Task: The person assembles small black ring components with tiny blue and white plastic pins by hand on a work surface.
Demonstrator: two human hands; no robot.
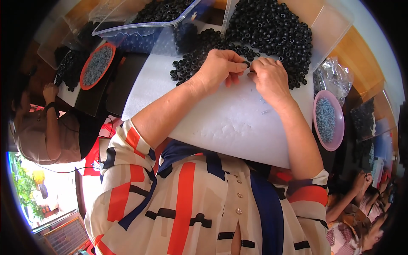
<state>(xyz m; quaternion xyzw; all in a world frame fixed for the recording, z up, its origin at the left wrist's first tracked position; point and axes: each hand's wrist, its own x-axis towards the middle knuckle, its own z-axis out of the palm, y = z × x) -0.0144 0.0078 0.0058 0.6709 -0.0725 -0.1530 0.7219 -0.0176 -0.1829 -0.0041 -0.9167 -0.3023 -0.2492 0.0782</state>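
Note:
My left hand [217, 69] pinches a small black ring-shaped part [246, 64] between thumb and fingers. Close beside it is my right hand [270, 78], its fingers curled and closed at the same part; what its fingertips hold is hidden. Both hands are above a white foam sheet [212, 114]. Just beyond them lies a large heap of black ring-shaped parts [267, 32], and a looser group of the same parts [187, 68] spreads out by my left wrist. A few tiny thin pieces [264, 112] lie on the foam below my right hand.
A pink bowl [339, 127] of small grey-blue pieces stands at the right, near a crumpled clear bag [333, 76]. At the back left is a clear plastic bin [144, 32] with more black parts. An orange bowl [85, 83] and another person [51, 131] are further left; people sit lower right.

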